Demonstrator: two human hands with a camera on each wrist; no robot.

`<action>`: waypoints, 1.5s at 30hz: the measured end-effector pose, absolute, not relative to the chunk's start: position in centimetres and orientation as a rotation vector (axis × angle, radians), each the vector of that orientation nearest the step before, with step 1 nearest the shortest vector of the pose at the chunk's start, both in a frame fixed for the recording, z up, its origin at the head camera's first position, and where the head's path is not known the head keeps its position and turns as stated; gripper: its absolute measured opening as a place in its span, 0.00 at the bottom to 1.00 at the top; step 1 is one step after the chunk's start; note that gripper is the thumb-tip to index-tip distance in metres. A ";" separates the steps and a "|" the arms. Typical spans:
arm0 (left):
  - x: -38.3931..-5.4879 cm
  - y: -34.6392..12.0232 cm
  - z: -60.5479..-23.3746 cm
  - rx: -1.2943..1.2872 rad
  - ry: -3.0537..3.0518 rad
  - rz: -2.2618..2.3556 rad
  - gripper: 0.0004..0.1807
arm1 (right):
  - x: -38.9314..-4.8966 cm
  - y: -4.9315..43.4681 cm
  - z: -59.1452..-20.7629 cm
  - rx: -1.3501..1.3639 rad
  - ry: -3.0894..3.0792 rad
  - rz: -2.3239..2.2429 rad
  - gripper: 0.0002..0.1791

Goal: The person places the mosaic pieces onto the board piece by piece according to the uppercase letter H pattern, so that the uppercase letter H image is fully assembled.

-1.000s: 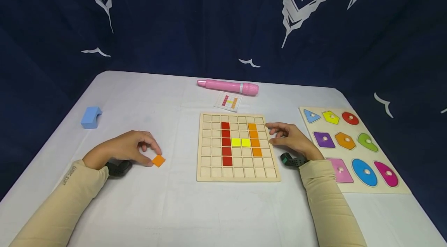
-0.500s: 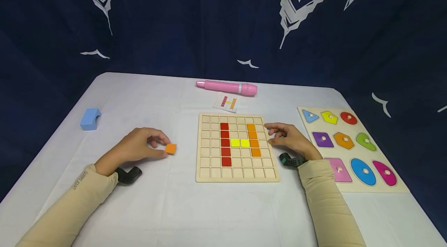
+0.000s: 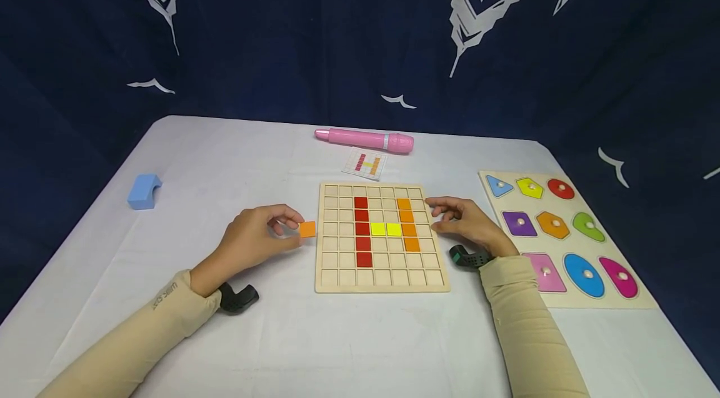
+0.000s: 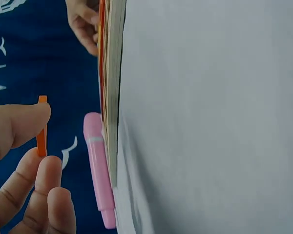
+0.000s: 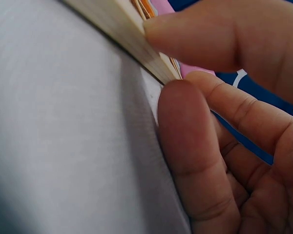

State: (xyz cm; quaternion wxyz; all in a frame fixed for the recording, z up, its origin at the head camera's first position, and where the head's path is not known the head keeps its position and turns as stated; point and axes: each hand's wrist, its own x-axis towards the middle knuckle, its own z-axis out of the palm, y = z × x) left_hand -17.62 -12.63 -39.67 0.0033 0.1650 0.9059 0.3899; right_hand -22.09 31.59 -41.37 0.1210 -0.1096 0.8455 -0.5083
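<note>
Between the thumb and fingertip of my left hand [image 3: 253,237] is a small orange square tile [image 3: 307,229], held just off the left edge of the wooden grid board [image 3: 382,290]. The left wrist view shows the tile [image 4: 41,141] edge-on, thin and raised to about the height of the board's top. A column of red tiles [image 3: 362,229], two yellow tiles [image 3: 386,229] and a column of orange tiles [image 3: 409,223] lie in the grid. My right hand [image 3: 469,221] rests its thumb and finger against the board's right edge, the other fingers loosely bent.
Behind the board lie a small pattern card [image 3: 364,164] and a pink pen-shaped object [image 3: 365,140]. A shape puzzle board with knobbed pieces [image 3: 613,298] lies at the right, partly under the right sleeve. At far left is a blue arch block [image 3: 144,192].
My left hand has carried the orange tile rightward and slightly away from me, from the bare cloth to the board's left edge. My right hand stays in place.
</note>
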 end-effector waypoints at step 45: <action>-17.3 1.3 -40.2 0.809 2.641 1.303 0.13 | -22.5 32.0 -41.7 -0.327 2.514 -1.433 0.33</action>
